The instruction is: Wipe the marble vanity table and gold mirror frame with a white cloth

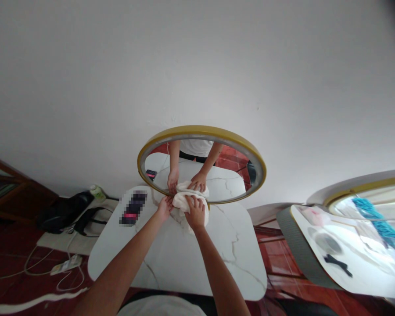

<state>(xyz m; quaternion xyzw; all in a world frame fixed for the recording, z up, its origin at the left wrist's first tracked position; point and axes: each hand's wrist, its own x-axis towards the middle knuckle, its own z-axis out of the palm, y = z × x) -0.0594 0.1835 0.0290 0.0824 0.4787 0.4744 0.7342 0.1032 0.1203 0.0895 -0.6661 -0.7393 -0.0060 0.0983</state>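
Note:
A white cloth (184, 201) lies bunched on the marble-patterned table (171, 267), against the lower edge of a round gold-framed mirror (200, 130). My right hand (195, 212) rests on the cloth, its fingers apart and pressing into the fabric. Just left of it, my left hand (165, 207) is at the cloth's left edge near the mirror's rim; its fingertips are partly hidden, so its grip is unclear. Both hands and the cloth are reflected in the glass.
A blurred-out dark phone-like object (134, 208) lies on the table's left side. Left of the table are a black bag (64, 212), a power strip (66, 265) and cables. To the right stands a second table (358, 276) with another mirror and a black item.

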